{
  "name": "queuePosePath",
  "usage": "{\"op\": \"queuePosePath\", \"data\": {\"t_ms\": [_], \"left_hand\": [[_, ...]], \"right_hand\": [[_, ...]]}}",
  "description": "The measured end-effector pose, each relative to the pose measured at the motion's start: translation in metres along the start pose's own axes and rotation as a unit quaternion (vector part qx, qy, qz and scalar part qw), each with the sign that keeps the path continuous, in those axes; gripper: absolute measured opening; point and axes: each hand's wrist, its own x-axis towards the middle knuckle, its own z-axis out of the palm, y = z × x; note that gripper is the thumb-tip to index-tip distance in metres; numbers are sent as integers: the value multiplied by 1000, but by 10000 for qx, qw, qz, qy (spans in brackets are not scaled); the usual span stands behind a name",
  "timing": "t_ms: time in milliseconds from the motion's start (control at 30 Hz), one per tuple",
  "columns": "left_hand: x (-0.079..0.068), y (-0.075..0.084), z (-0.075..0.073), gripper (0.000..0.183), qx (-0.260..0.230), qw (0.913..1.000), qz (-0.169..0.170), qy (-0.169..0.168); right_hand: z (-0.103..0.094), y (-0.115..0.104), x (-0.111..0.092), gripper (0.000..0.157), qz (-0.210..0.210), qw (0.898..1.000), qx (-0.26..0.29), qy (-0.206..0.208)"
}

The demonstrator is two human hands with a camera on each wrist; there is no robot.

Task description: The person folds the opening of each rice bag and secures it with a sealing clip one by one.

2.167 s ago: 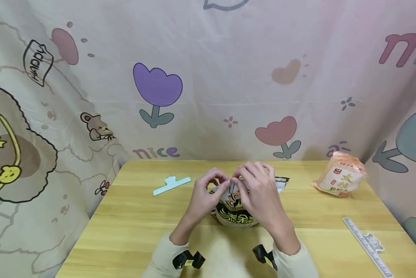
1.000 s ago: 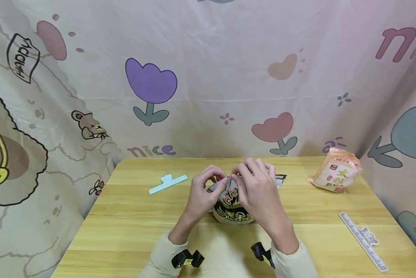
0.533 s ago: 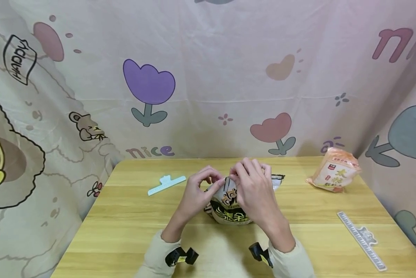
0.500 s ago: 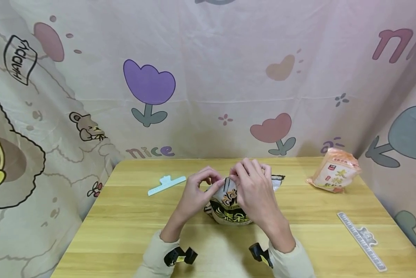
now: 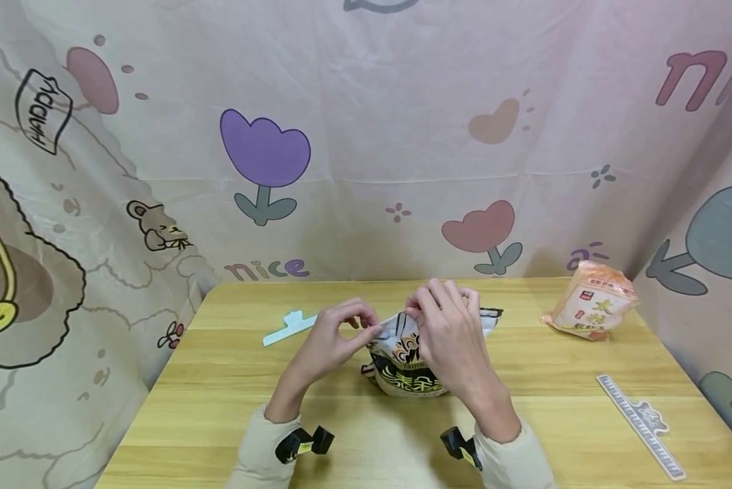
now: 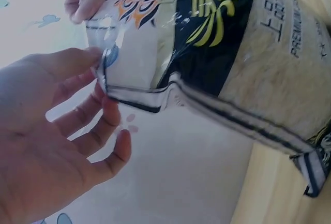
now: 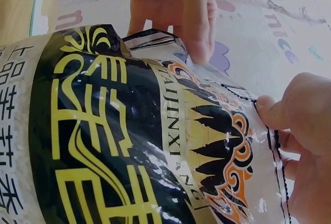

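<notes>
A bag of rice (image 5: pixel 407 382) with black, yellow and orange print stands on the table between the hands. Its see-through part shows pale grains in the left wrist view. My left hand (image 5: pixel 332 339) pinches the bag's upper left corner between thumb and index finger; in the left wrist view, its other fingers (image 6: pixel 119 149) spread loosely below that corner. My right hand (image 5: pixel 454 343) pinches the top edge nearer the middle, its thumb (image 7: pixel 269 111) on the printed face and fingers behind. The bag's right top corner sticks out past the right hand.
A pale blue bag clip (image 5: pixel 289 329) lies on the wooden table (image 5: pixel 219 407) at the left, partly behind the left hand. A grey bag clip (image 5: pixel 641 424) lies near the right edge. An orange-and-white snack packet (image 5: pixel 595 305) stands at the back right. Patterned cloth (image 5: pixel 366 136) hangs behind.
My left hand has moved left along the bag's top edge, from beside the right hand to the corner. The right hand keeps its pinch almost in place.
</notes>
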Motion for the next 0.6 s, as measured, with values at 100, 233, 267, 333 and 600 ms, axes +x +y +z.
{"op": "queuePosePath", "data": {"t_ms": [100,233,267,333,600], "left_hand": [[-1,0,-5,7,34,9998,-55,-180],[-3,-2,-10,5,156,9992,-111,-355],[-3,-2,-11,3,204,9989,-144,-392],[-3,-2,-12,4,280,9984,-186,-459],[-5,-5,-19,7,523,9957,-250,-728]], "right_hand": [[0,1,0,7,-19,10000,11,14],[0,1,0,7,-37,10000,41,43],[0,1,0,7,-44,10000,51,54],[0,1,0,7,-63,9999,65,100],[1,2,1,9,-59,9998,60,165]]}}
